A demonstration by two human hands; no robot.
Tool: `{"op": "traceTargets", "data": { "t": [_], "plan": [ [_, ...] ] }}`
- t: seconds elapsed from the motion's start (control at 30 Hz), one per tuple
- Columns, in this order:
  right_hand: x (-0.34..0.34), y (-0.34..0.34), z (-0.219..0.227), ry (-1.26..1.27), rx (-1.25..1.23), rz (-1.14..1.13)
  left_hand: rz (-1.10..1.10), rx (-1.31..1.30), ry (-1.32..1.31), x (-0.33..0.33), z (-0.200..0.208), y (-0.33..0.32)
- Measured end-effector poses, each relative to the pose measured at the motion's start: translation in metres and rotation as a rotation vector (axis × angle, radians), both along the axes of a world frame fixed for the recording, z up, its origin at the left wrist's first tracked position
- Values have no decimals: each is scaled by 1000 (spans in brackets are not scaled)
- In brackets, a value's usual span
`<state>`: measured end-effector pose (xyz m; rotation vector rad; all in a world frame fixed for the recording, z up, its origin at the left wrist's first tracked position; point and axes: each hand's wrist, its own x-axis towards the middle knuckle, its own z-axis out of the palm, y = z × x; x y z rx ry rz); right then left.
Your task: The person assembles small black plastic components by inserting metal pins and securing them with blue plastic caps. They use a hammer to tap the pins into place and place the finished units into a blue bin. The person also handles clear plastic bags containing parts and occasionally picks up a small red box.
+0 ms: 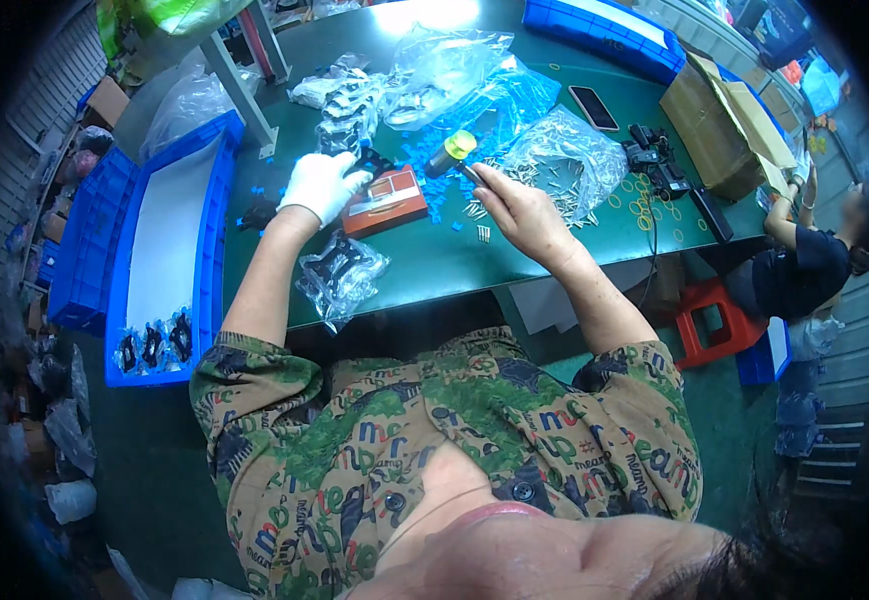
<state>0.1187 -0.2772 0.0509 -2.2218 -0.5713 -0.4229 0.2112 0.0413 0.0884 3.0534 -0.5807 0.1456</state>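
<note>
My left hand (322, 188), in a white glove, has its fingers bent together at the edge of a small black part (378, 161), beside an orange-brown box (385, 203). The part's shape is mostly hidden. In my bare right hand (527, 217) is the handle of a small mallet (448, 154) with a dark head and a yellow face, tilted over the green table (434, 266). Tiny blue pieces (438, 196) lie scattered under and around the mallet. Loose metal screws (483, 233) are close to my right hand.
A clear bag of screws (574, 165), a phone (593, 108) and black power tools (657, 166) lie to the right, before a cardboard box (719, 125). Clear bags (342, 275) hold black parts. A blue crate (169, 250) stands left. Another person (804, 250) is at far right.
</note>
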Motion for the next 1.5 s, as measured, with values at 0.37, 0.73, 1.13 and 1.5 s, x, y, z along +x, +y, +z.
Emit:
{"op": "traceTargets", "data": {
  "t": [0.37,0.73,1.13,1.5],
  "plan": [
    [24,30,-7,20,52,115,-45,-216,51,-6,-39,2],
    [55,47,14,-56,53,119,-222,-6,-35,-11,-22,-6],
    [50,28,25,-136,-91,38,-174,-33,-21,-19,-29,-8],
    [-6,-7,-1,191,-248,300,257,-1048,135,-61,-55,134]
  ]
}}
